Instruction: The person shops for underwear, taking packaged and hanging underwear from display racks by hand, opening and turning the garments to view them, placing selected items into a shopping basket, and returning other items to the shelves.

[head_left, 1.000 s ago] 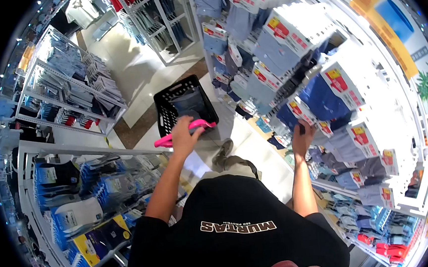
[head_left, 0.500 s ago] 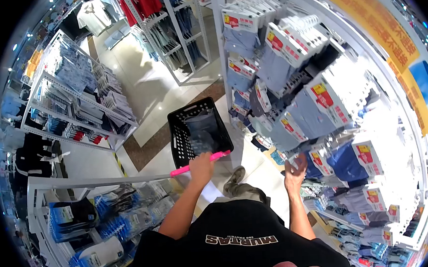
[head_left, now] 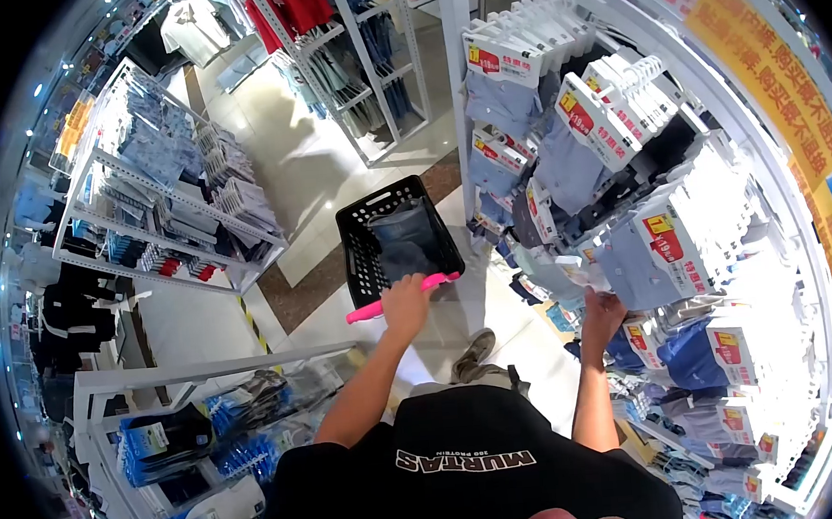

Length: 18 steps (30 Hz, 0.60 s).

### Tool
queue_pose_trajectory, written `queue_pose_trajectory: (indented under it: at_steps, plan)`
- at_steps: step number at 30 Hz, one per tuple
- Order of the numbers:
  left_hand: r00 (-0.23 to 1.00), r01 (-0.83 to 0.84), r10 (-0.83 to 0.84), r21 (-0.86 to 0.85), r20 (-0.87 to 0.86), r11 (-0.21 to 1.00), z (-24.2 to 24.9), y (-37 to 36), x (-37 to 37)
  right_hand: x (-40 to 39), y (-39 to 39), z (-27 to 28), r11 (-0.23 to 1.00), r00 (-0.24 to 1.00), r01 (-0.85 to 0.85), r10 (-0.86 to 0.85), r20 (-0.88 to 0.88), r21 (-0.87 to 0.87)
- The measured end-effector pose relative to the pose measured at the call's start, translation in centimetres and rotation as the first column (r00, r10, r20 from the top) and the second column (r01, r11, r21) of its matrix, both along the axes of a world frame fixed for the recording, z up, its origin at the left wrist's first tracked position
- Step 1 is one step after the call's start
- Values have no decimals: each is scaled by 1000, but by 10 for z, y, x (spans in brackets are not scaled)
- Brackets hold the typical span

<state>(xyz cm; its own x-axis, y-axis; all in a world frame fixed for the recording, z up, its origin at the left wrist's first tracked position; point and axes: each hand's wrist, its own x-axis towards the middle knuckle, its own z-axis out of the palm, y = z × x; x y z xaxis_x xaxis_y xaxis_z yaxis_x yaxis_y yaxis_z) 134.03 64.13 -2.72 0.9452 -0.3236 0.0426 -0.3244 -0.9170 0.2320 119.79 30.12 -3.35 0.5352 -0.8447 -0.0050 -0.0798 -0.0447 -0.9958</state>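
Note:
My left hand (head_left: 406,305) is closed around the pink handle (head_left: 367,312) of a black shopping basket (head_left: 355,264). Inside the basket lie folded dark grey-blue clothes (head_left: 405,241) that look like packaged garments. On the right, my right hand (head_left: 603,316) is raised to the display, its fingers bent against the lower edge of a light grey underwear pack (head_left: 571,274). The fingertips are partly hidden there. Beside that hand hangs a row of blue-grey underwear packs (head_left: 633,264) with white card tops and red-and-yellow price labels.
A white display rack (head_left: 459,92) of hanging packs rises close on my right. At lower left stands another rack (head_left: 202,369) with blue-carded packs (head_left: 166,441). Further off are a clothes rack (head_left: 165,190) and red garments (head_left: 297,7). Tiled floor (head_left: 320,203) runs between them.
My right hand has moved up and rightward, from beside the packs to the edge of one. The view has shifted slightly; my left hand keeps hold of the basket handle.

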Motion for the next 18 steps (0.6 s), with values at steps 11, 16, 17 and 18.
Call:
queue_pose_trajectory:
  at_steps: [11,16,17,18]
  plan:
    - [998,15,-17,-27,-67,1000,2,-2,22,-11,-8,29,985,977,-111,133,167,-133]
    - [965,216,-180,-190,191,958,30,-9,8,-44,5,28,972,983,-159,171,61,-173]
    - [929,294,-231,-200,288,935,44,-17,0,-52,9,38,966,981,-180,191,41,-188]
    - [947,318,-281,-325,155,891,50,-27,-7,-59,14,46,957,977,-205,213,18,-203]
